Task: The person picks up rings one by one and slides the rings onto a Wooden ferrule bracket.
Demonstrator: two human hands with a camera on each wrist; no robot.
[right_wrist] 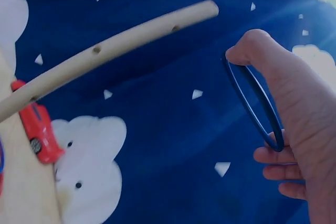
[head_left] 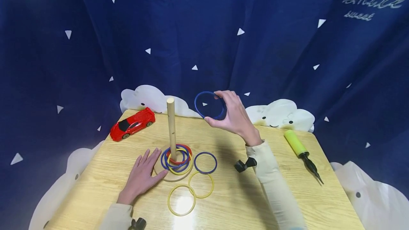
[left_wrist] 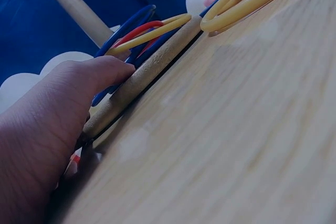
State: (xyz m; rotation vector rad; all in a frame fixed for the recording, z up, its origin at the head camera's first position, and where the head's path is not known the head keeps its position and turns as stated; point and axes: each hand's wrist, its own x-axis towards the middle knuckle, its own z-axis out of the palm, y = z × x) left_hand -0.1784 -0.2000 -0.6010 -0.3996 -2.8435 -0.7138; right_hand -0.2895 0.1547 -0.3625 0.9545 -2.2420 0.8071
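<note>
Raised above the table, my right hand (head_left: 232,114) holds a thin blue ring (head_left: 195,103) between thumb and fingertips. In the right wrist view, the thumb is on one side of this ring (right_wrist: 268,107) and fingers are on the opposite side. To its left stands a wooden peg (head_left: 172,127) on a round base (head_left: 175,178). Several blue, yellow and red rings (head_left: 187,157) lie loosely around the peg's foot. My left hand (head_left: 142,174) rests at the left of the base, fingers spread, its thumb (left_wrist: 113,69) touching the base edge.
Right of the base lie a loose blue ring (head_left: 216,162) and two overlapping yellow rings (head_left: 213,184). A red toy car (head_left: 132,124) sits at the back left. At the right lies a yellow-green hand pump (head_left: 295,143) with a black nozzle. A dark blue curtain (head_left: 204,27) hangs behind.
</note>
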